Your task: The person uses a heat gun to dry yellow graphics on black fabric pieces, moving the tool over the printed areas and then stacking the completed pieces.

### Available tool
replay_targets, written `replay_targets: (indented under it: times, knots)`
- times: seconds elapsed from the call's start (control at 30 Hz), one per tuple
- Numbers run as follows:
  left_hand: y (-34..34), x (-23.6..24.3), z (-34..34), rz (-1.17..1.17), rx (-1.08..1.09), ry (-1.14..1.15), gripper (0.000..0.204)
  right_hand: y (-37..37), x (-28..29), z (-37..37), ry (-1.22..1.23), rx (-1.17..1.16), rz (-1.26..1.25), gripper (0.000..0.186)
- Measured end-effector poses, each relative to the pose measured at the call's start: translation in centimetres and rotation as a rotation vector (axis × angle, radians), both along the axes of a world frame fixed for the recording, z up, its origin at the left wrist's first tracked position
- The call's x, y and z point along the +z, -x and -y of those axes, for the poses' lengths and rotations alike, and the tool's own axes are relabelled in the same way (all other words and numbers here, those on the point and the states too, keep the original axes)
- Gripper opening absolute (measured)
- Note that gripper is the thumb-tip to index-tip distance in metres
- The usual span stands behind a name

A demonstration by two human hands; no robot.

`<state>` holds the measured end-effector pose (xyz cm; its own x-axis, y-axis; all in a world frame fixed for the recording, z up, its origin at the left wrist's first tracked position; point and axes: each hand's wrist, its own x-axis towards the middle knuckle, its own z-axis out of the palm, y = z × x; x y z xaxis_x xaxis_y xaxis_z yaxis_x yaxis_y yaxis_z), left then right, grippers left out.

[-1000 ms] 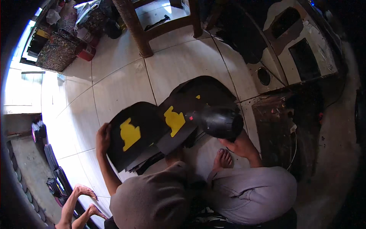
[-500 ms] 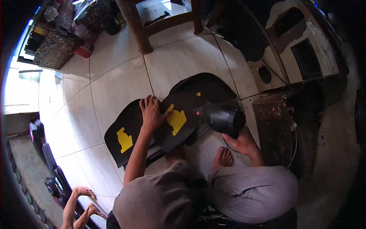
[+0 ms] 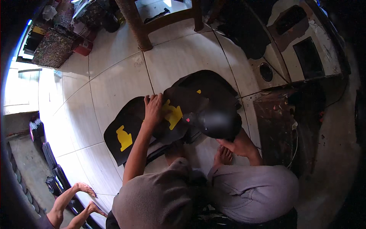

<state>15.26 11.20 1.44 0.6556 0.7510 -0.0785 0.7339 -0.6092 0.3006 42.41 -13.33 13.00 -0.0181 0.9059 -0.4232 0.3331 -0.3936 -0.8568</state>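
at the frame's centre, the left hand (image 3: 154,110) rests where two black, round-topped flat sheets (image 3: 207,86) meet, its fingers bent and close together; whether they pinch an edge, i cannot tell. right of centre, the right hand (image 3: 243,145) is wrapped around a black, barrel-shaped blower (image 3: 220,123), its narrow end near a flat, yellow, bottle-like shape (image 3: 175,117). pale, glossy floor tiles (image 3: 110,91) lie underneath.

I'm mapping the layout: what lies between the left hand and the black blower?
In the head view, a yellow shape on a black sheet lies between the left hand and blower.
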Motion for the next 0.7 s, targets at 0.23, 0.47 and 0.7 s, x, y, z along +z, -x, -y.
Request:
replay_targets:
  times: [0.23, 0.47, 0.7]
  knots:
    - [-0.9, 1.1, 0.1, 0.246, 0.1, 0.285, 0.057, -0.7, 0.3, 0.2, -0.044, -0.037, -0.019, 0.041]
    - [-0.1, 1.2, -0.9, 0.042, -0.01, 0.514, 0.041, 0.2, 0.9, -0.4, -0.082, -0.07, -0.079, 0.04]
    - [-0.2, 1.5, -1.1, 0.399, 0.04, 0.83, 0.032, 1.5, -1.0, -0.8, -0.191, -0.005, -0.008, 0.035]
